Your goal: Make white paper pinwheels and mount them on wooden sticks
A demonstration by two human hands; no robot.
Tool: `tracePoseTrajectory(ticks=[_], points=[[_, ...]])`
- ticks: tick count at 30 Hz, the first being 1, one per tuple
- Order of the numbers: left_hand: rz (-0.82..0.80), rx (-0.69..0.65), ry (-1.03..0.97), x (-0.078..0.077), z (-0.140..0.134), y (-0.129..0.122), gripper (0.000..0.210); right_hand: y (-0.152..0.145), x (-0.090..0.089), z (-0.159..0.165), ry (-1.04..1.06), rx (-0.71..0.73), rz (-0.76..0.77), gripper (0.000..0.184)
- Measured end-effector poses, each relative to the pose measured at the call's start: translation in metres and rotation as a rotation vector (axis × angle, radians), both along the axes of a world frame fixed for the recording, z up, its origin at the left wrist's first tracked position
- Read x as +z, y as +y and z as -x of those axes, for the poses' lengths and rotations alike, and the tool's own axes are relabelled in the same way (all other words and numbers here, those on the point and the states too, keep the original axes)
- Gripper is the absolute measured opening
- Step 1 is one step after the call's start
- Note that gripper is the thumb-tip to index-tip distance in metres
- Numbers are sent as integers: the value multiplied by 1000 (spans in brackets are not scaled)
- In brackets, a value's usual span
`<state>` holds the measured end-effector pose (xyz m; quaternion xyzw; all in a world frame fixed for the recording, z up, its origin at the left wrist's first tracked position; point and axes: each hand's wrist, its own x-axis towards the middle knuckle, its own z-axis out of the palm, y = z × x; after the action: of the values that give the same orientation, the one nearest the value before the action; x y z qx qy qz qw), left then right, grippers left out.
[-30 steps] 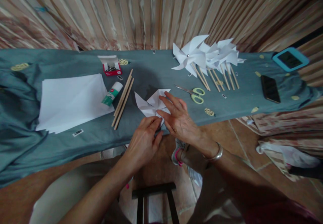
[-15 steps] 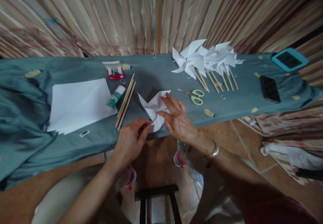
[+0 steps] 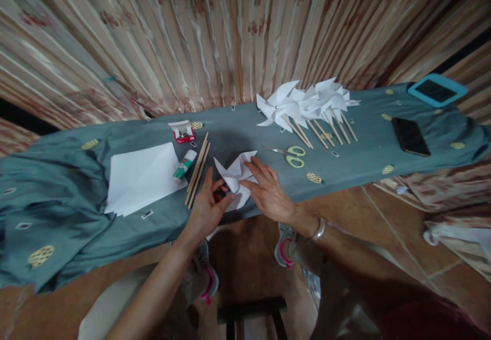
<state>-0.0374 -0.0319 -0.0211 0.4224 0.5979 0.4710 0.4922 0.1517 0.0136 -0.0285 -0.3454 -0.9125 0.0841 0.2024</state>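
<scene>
A white paper pinwheel with folded, curved blades lies on the cloth between my hands. My left hand is at its lower left edge, index finger raised and apart from the thumb, the thumb close to the paper. My right hand rests over the pinwheel's right side, gripping it with thumb and fingertips. Left of my left hand lie several thin wooden sticks. Scissors with pale green handles lie beyond my right hand, blades pointing left.
A stack of white paper lies at left, a glue stick on its corner. Behind stands an open red box of small metal pieces. Several pinwheels on sticks, a phone and a blue-framed device are to the right.
My left hand's index finger has lifted away from the thumb, opening the earlier pinch at the pinwheel's edge. My right hand stays on the paper. The camera view has shifted slightly.
</scene>
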Motion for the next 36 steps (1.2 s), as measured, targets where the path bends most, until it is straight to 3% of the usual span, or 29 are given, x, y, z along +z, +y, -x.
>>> tracePoseTrajectory(ticks=[8, 18, 27, 36], points=[[-57, -55, 324, 7, -3, 16, 95, 0, -4, -1, -38, -11, -62, 33], [-126, -74, 468, 2, -11, 25, 75, -2, -2, -1, -48, -22, -40, 32], [-120, -16, 364, 2, -13, 29, 63, -4, 0, 0, -58, -43, -17, 34], [-183, -53, 268, -5, -12, 31, 74, -4, 1, -1, -65, -70, -79, 32]])
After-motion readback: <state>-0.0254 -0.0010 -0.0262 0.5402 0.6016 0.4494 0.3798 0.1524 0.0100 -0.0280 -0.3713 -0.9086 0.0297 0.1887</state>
